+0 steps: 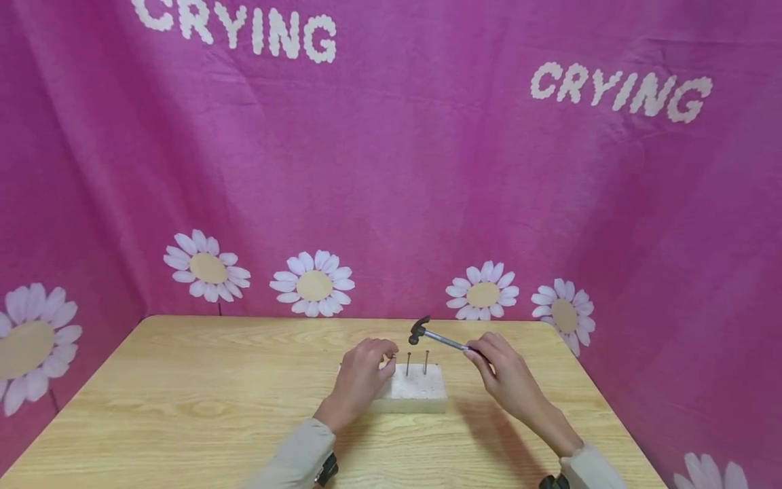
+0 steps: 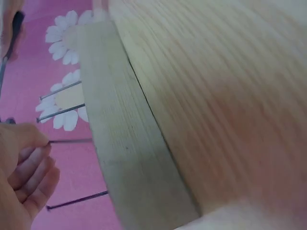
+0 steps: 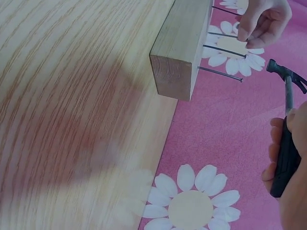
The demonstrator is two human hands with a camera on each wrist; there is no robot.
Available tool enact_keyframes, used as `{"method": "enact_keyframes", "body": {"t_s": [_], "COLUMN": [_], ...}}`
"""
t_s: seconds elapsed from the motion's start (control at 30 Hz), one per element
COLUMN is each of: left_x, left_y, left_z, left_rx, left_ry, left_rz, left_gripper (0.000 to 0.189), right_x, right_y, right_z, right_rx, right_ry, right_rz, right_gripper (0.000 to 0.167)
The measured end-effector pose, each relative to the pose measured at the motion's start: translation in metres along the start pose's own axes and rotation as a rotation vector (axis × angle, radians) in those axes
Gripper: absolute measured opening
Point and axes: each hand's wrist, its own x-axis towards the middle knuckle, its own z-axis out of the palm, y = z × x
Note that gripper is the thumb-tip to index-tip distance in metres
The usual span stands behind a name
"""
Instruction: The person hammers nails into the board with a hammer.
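Observation:
A pale wooden block [image 1: 415, 404] lies on the table with several nails standing upright in its top. My left hand [image 1: 362, 375] is over the block's left part, pinching a nail [image 2: 72, 141] near its head between thumb and index finger. Two nails stand to the right of that hand, one of them the rightmost nail [image 1: 426, 363]. Another nail [image 2: 76, 200] stands on the hand's other side in the left wrist view. My right hand [image 1: 510, 380] grips a small claw hammer [image 3: 287, 153] by its black handle. The hammer's dark head [image 1: 418, 331] hangs above the nails, apart from them.
The wood-grain table [image 1: 201, 407] extends around the block on all sides. Behind it and at both sides hangs a pink cloth [image 1: 391, 170] with white flowers and lettering. Dark bands show at both wrists, below the light sleeves [image 1: 299, 455].

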Motion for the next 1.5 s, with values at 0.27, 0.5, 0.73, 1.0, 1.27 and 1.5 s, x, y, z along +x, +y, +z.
{"method": "enact_keyframes", "body": {"t_s": [0.27, 0.5, 0.73, 1.0, 1.27, 1.5], "left_x": [-0.005, -0.014, -0.021, -0.022, -0.022, -0.024], "left_y": [0.013, 0.008, 0.004, 0.007, 0.005, 0.002], "left_z": [0.012, 0.025, 0.034, 0.04, 0.039, 0.038], "left_rx": [-0.174, -0.439, -0.62, -0.625, -0.661, -0.689], "left_ry": [0.017, 0.043, 0.097, 0.184, 0.196, 0.19], "left_rz": [-0.186, -0.292, -0.386, -0.435, -0.462, -0.492], "left_gripper": [0.01, 0.006, 0.009, 0.01, 0.012, 0.014], "right_x": [0.002, 0.002, 0.001, 0.005, 0.005, 0.005], "right_y": [0.0, -0.001, -0.003, -0.009, -0.01, -0.012], "right_z": [0.001, -0.001, -0.001, 0.0, 0.005, 0.009], "right_rx": [-0.017, -0.018, -0.013, -0.001, -0.02, -0.027], "right_ry": [-0.012, -0.007, -0.017, -0.041, -0.034, -0.047], "right_rz": [0.017, 0.021, 0.025, 0.02, 0.003, 0.032], "right_gripper": [0.009, 0.006, 0.003, 0.006, 0.013, 0.012]}}
